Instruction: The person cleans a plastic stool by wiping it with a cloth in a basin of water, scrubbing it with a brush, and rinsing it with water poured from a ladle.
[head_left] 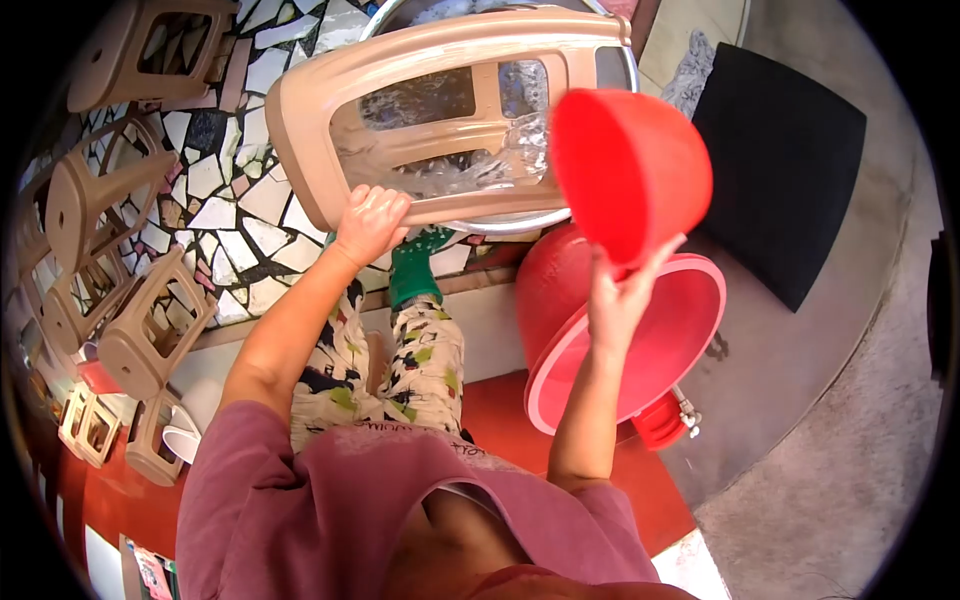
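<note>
My left hand (372, 225) is closed round the lower edge of a wet beige plastic stool (295, 130). The stool lies on its side across a round metal basin (510, 226) with water in it. My right hand (622, 300) grips the rim of a red plastic bowl (665, 165), tipped to the left. Water (525, 145) splashes through the stool's openings beside the bowl. Below the bowl, a large red tub (550, 275) leans over with its pink opening facing up and right.
Several beige stools (150, 325) stand or lie on the broken-tile floor (265, 195) at left. A black panel (775, 170) lies at right, with a grey cloth (692, 75) beside it. A metal tap (687, 412) sits near the tub's lower edge. A raised step (490, 330) crosses before my legs.
</note>
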